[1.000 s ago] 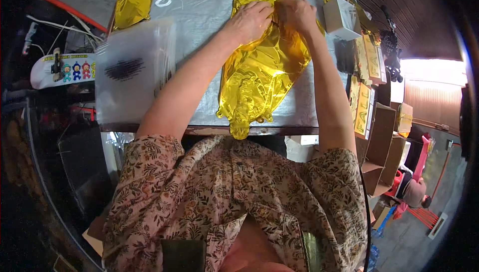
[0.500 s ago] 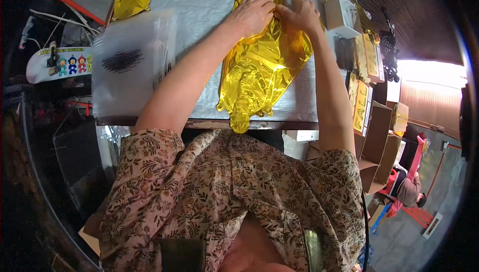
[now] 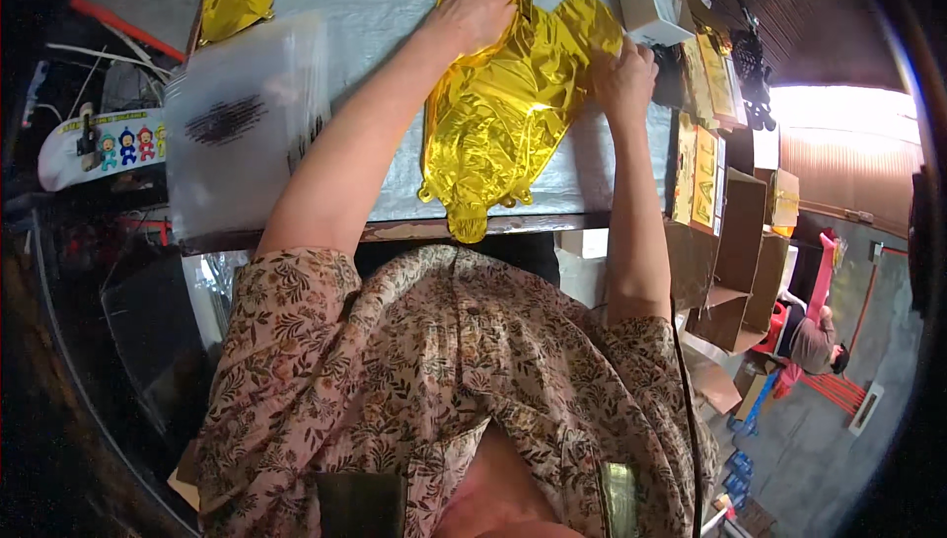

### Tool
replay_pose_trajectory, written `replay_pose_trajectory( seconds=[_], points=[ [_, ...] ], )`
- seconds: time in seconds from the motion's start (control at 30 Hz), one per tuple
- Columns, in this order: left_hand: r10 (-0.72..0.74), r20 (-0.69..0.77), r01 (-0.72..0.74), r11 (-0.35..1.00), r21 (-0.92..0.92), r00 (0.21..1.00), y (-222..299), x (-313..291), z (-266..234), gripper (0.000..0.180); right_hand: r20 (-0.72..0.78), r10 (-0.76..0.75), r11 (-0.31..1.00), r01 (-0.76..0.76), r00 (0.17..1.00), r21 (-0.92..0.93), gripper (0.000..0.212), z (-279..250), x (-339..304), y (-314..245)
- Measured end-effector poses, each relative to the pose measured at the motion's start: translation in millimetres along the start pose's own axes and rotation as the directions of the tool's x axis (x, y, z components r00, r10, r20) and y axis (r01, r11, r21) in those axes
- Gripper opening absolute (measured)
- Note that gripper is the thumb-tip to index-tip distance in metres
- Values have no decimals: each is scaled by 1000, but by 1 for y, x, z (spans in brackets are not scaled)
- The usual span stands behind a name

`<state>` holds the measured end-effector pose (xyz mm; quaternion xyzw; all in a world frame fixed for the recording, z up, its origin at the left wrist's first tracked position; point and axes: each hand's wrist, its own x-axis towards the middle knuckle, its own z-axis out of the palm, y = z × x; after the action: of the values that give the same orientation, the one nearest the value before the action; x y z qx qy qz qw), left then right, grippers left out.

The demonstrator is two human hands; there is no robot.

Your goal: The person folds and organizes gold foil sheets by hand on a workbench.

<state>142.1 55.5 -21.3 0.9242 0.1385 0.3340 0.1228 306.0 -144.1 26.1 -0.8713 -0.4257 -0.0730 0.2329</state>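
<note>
Both hands pressed flat on a crumpled gold foil balloon (image 3: 508, 114), the left hand (image 3: 480, 7) near its far end and the right hand (image 3: 623, 76) on its right side, the balloon lying across the grey tabletop (image 3: 380, 5) with its tail overhanging the near edge.
</note>
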Motion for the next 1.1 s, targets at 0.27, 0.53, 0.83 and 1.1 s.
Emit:
replay_pose_trajectory(
  seconds=[0.27, 0.53, 0.83, 1.1],
  points=[
    [-22, 30, 22, 1000, 7, 999, 5, 4, 1, 36, -189, 220, 970, -235, 957, -57, 41, 20, -9, 4],
    [-55, 10, 55, 998, -19, 998, 1, 1, 2, 36, -227, 260, 958, -220, 939, 185, 21, 33, -9, 13],
    [-51, -11, 50, 996, -75, 999, 3, 1, 3, 34, -190, 300, 939, -254, 935, 233, 21, 31, -9, 21],
    [-160, 119, 160, 987, 6, 980, 5, 2, 0, 41, -304, 211, 975, -177, 929, 135, 24, 33, -8, 21]
  ],
)
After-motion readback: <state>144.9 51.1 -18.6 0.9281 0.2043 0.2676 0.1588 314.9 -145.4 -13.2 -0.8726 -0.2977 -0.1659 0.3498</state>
